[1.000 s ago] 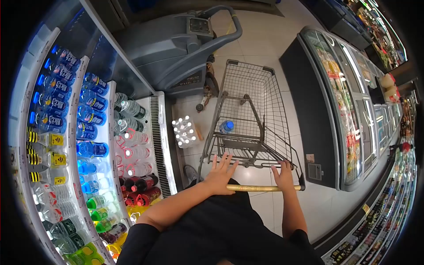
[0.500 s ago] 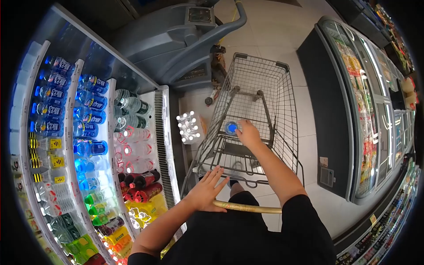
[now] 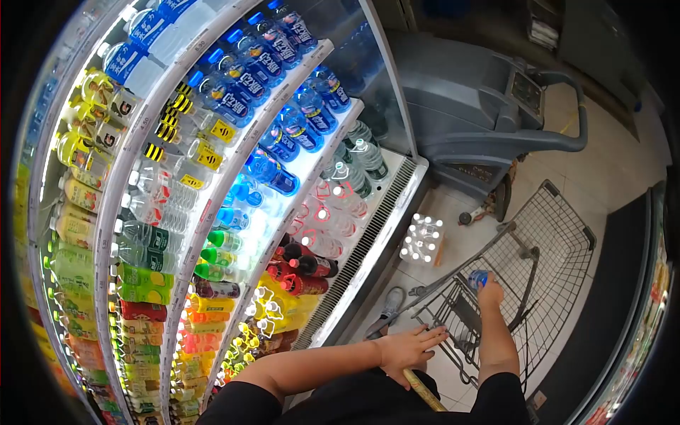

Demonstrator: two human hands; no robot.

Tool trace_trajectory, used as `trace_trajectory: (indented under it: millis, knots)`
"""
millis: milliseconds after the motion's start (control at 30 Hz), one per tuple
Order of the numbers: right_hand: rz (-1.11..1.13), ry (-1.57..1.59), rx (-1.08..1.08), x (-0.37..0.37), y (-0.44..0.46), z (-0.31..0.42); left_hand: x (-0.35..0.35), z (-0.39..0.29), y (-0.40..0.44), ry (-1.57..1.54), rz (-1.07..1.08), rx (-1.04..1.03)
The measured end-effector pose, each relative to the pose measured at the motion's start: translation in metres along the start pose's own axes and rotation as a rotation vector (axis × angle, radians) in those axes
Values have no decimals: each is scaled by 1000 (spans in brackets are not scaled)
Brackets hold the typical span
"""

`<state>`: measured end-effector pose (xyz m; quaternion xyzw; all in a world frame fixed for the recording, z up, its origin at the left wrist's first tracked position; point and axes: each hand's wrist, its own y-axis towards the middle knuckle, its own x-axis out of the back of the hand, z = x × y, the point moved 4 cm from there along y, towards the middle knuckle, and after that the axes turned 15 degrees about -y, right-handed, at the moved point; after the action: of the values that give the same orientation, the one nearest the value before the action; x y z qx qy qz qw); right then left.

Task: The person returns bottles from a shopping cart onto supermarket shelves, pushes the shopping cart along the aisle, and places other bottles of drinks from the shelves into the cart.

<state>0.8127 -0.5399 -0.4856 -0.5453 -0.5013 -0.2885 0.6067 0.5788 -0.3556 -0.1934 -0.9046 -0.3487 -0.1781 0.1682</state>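
My right hand [image 3: 491, 289] is closed around a small blue bottle [image 3: 478, 280] over the rear part of the wire shopping cart [image 3: 559, 248]. Resting at the end of the cart's yellowish handle bar [image 3: 423, 389], my left hand [image 3: 407, 352] has its fingers spread apart toward the cart. Blue bottles [image 3: 273, 170] of similar colour lie in rows on the lit shelves to the left.
A tall drinks cooler [image 3: 418, 166] fills the left side. A grey floor machine [image 3: 460, 106] stands behind the cart. A pack of white-capped bottles [image 3: 423, 239] sits on the floor beside the cooler. A dark freezer cabinet [image 3: 623, 283] runs along the right.
The view has turned left toward the shelves. My right hand left the handle, reached into the cart and took hold of the blue bottle. My left hand stays by the handle.
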Motion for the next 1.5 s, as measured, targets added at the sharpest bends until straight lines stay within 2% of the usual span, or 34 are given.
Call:
trace_trajectory:
  millis: [67, 167, 267, 300, 367, 400, 433, 533, 567, 600, 733, 800, 833, 900, 933, 1000, 1033, 1100, 1167, 1233, 1300, 1367, 1500]
  knots:
    - [-136, 60, 16, -7, 0, -2, 1, 2, 2, -12, 0, -13]
    - [-144, 153, -16, -12, -17, -1, 3, 2, 4, -5, 37, -27]
    - [-130, 271, -168, 9, -36, -16, 12, 0, 8, 42, 76, -75]
    - [-168, 281, -202, 23, -45, -26, 10, 1, 7, 66, 19, -66]
    - [-286, 304, -238, 82, -55, -47, 5, 7, 9, 131, -40, -60]
    - [-276, 272, -239, 130, -66, -55, 6, 5, 10, 179, 7, -26]
    - [-433, 262, -181, 166, -76, -64, 6, 4, 11, 246, -6, -26]
    - [-580, 243, -81, 281, -115, -81, 14, -2, 16, 250, 6, -117]
    - [-668, 250, -49, 322, -136, -82, 26, -6, 18, 213, -78, -115]
    - [-673, 258, -48, 363, -158, -82, 40, -11, 22, 176, -168, -105]
    - [-782, 265, 149, 519, -252, -66, 138, -70, 58, 84, -541, -453]
    - [-835, 291, 203, 578, -290, -53, 195, -124, 68, 35, -621, -581]
    - [-870, 331, 197, 603, -307, -48, 215, -147, 70, 35, -610, -606]
    - [-852, 501, 203, 641, -329, -46, 249, -176, 74, -279, -489, -643]
    - [-820, 634, 248, 651, -338, -45, 261, -183, 78, -271, -484, -657]
    - [-801, 749, 271, 659, -341, -43, 273, -195, 77, -281, -252, -796]
    - [-763, 871, 295, 660, -340, -41, 271, -197, 71, -270, -254, -797]
    - [-738, 902, 292, 645, -325, -35, 240, -193, 65, -1008, 195, -481]
    - [-652, 1153, 210, 616, -300, -33, 209, -173, 62, -1266, 98, -375]
    - [-754, 1012, 93, 578, -291, -34, 187, -158, 61, -1466, 48, -246]
    - [-764, 1290, 125, 526, -297, -20, 181, -140, 59, -1490, -5, -220]
    - [-654, 1464, 104, 486, -313, 4, 178, -126, 53, -1526, -80, -195]
    - [-464, 1551, 169, 418, -323, 49, 176, -116, 30, -1514, -212, -161]
